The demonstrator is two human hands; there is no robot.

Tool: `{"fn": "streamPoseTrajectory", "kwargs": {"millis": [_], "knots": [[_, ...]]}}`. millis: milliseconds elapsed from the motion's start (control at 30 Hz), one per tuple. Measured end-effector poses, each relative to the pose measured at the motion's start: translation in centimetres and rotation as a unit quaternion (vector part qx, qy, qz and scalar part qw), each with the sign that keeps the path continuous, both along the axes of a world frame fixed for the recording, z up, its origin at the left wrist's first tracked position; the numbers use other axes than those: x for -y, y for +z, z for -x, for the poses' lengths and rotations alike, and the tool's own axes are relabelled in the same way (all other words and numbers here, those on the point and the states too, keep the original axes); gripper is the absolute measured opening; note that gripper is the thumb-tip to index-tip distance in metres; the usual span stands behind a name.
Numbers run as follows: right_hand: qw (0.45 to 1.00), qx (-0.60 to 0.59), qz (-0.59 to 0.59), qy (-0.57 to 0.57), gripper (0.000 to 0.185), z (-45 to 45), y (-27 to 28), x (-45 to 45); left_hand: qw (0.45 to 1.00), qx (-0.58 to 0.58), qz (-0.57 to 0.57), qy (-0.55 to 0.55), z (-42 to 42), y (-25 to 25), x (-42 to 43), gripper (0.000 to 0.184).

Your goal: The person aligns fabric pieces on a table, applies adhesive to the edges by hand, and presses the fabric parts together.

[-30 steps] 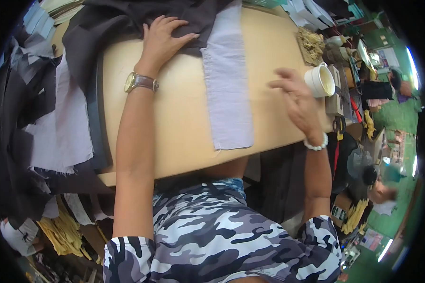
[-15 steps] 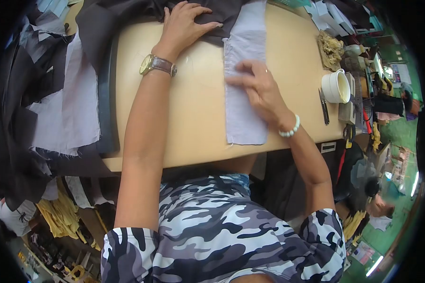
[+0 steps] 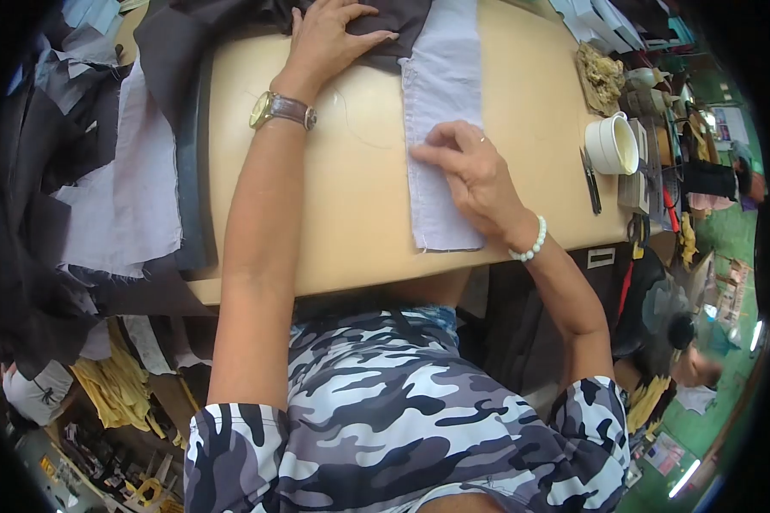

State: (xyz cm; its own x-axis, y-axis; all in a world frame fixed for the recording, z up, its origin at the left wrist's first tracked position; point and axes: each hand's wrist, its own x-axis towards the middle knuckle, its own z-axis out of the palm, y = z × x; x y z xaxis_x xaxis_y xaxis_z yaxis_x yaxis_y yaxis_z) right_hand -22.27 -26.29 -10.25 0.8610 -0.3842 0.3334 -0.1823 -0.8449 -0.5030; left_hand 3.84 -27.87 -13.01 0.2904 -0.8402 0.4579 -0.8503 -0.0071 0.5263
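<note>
My left hand lies with its fingers spread on dark brown cloth at the table's far side. A pale lavender cloth strip runs from beside that cloth toward the front edge, its left edge frayed. Over the strip, my right hand is closed, with thumb and index finger pinched together at the strip's left edge. What the pinch holds, if anything, is too small to make out. A fine thread curls across the tabletop between my hands, toward the right fingertips.
Dark and lavender cloth pieces pile up at the left. At the table's right side are a white cup, a black pen-like tool and a brown crumpled lump. Yellow cloth hangs below left.
My right hand was blurred by motion and now shows sharply, its fingertips drawn together at the strip's left edge. My left hand stays spread on the dark cloth. The view has shifted slightly.
</note>
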Motion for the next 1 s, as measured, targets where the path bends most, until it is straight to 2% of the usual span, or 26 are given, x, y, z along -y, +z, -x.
{"fn": "streamPoseTrajectory", "kwargs": {"millis": [200, 300, 433, 533, 667, 767, 900, 1000], "knots": [[0.991, -0.037, 0.103, 0.078, 0.031, 4.4, 0.7, -6.2, 1.000, -0.002, -0.008, 0.006, 0.0, 0.1, -0.1, 0.045], [0.993, -0.053, 0.050, 0.097, 0.030, 5.3, 1.1, -7.6, 1.000, -0.009, -0.020, 0.009, 0.1, 0.2, -0.1, 0.045], [1.000, 0.000, -0.024, 0.000, 0.035, 2.9, 1.6, -4.7, 1.000, -0.006, -0.020, 0.010, 0.1, 0.0, 0.1, 0.046], [0.999, -0.016, 0.008, -0.046, 0.036, 1.3, 1.1, -3.6, 1.000, 0.000, -0.026, 0.017, 0.1, -0.1, 0.2, 0.046], [0.987, -0.076, 0.140, -0.028, 0.037, 2.6, 0.8, -5.4, 1.000, 0.007, -0.025, 0.009, 0.0, -0.2, 0.3, 0.046], [0.982, -0.072, 0.172, 0.011, 0.039, 4.9, 1.0, -8.8, 1.000, 0.004, -0.012, 0.014, -0.1, -0.2, 0.1, 0.045], [0.999, -0.042, -0.015, -0.026, 0.042, 3.9, 1.6, -6.9, 1.000, 0.009, -0.001, 0.010, -0.1, -0.6, 0.3, 0.045], [0.995, -0.056, 0.038, -0.075, 0.043, 1.7, 0.8, -5.4, 1.000, 0.024, 0.002, 0.014, 0.1, -0.5, 0.1, 0.042]]}}
